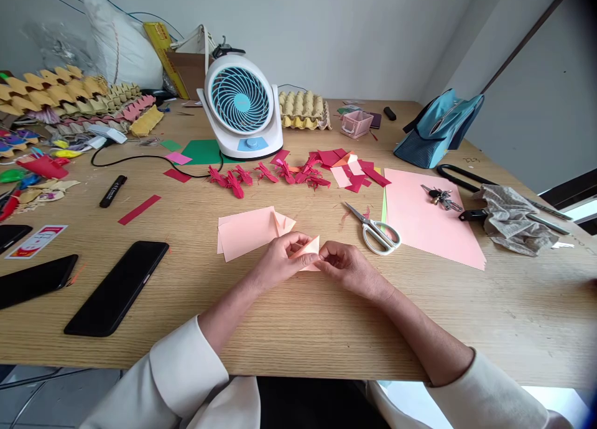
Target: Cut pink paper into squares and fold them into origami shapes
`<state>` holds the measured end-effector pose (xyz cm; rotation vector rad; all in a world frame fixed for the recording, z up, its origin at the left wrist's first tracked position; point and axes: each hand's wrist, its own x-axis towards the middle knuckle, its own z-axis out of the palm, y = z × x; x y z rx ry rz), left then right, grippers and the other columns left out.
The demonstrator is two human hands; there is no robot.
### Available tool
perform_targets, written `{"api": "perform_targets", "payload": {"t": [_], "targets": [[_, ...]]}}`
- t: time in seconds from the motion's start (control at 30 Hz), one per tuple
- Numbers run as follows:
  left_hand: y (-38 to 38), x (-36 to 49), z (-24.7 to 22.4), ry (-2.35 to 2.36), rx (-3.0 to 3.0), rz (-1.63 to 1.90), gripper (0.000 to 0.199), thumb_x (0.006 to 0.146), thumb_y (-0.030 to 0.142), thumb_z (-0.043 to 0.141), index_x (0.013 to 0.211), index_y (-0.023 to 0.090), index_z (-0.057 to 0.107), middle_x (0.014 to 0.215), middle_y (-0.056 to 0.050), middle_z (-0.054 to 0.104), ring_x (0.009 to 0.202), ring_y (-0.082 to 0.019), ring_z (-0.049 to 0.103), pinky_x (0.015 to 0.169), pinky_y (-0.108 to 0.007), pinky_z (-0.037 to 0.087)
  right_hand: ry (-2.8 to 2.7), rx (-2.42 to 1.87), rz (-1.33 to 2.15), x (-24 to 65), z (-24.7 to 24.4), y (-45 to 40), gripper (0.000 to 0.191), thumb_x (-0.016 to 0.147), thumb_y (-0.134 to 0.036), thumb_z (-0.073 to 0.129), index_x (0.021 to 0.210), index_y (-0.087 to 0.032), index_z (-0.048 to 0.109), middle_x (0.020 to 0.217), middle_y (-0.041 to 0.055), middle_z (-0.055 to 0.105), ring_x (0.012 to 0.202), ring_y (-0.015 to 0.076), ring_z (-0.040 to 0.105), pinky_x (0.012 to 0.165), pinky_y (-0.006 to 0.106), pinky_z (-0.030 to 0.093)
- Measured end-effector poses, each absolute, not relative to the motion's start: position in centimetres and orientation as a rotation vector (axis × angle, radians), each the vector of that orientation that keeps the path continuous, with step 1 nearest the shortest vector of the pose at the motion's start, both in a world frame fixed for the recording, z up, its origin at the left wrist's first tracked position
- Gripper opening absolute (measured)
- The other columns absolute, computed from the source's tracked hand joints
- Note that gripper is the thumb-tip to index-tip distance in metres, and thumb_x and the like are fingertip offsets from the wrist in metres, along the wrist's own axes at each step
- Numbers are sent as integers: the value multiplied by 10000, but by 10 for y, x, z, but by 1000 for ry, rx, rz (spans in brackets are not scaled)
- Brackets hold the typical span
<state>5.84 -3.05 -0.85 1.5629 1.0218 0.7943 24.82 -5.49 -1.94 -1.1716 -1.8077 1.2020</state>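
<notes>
Both my hands meet over the middle of the table at a small piece of folded light-pink paper [310,249]. My left hand [281,259] is closed on it, thumb in front and fingers behind. From the other side, my right hand [349,268] pinches its right edge between thumb and fingertips. Just beyond my left hand lie pink paper sheets [245,231], with a small folded pink piece [283,222] at their right end. White-handled scissors [380,235] rest to the right of my right hand, blades pointing away to the left.
Behind stands a white fan [241,106], with crimson paper shapes [268,173] and crimson scraps [357,168] before it. Large pink sheets [420,211] with keys [442,198] lie right. A black phone [119,286] and marker [113,191] lie left. A blue bag [438,130] stands back right.
</notes>
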Motion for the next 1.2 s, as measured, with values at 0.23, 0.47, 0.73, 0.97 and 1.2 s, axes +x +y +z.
{"api": "perform_targets", "payload": {"t": [0.23,0.47,0.73,0.97,1.2], "targets": [[-28,54,-8,1098,1672,822,234,822,363,603,758,138,607,699,18,548,651,-105,464,611,-225,360,-1804,-1223,1151,248,-16,-55,202,846,-330,595,731,-178,527,656,-24,487,587,104,398,533,236,324],[-31,58,-8,1063,1484,930,248,841,391,571,790,149,590,731,14,560,690,-112,486,652,-225,383,-1812,-1215,1186,250,-17,-56,207,851,-350,592,748,-179,539,641,-35,473,573,100,390,520,235,310],[-28,57,1,1039,1734,841,212,830,341,607,782,150,685,819,-43,701,793,-165,616,758,-267,460,-1878,-1160,1219,246,-17,-59,171,832,-306,606,733,-184,541,644,-34,488,576,101,415,522,237,322],[-25,53,-5,1006,1591,905,232,831,348,608,778,136,688,790,-45,697,751,-155,604,696,-259,455,-1886,-1173,1231,248,-18,-58,204,860,-355,593,765,-174,586,651,-23,519,576,105,416,522,243,320],[-27,53,0,918,1504,954,264,831,394,630,867,142,701,875,-58,706,832,-174,618,775,-283,470,-1848,-1130,1268,250,-21,-57,238,880,-403,586,807,-177,601,687,-12,534,604,115,430,548,249,334]]}}
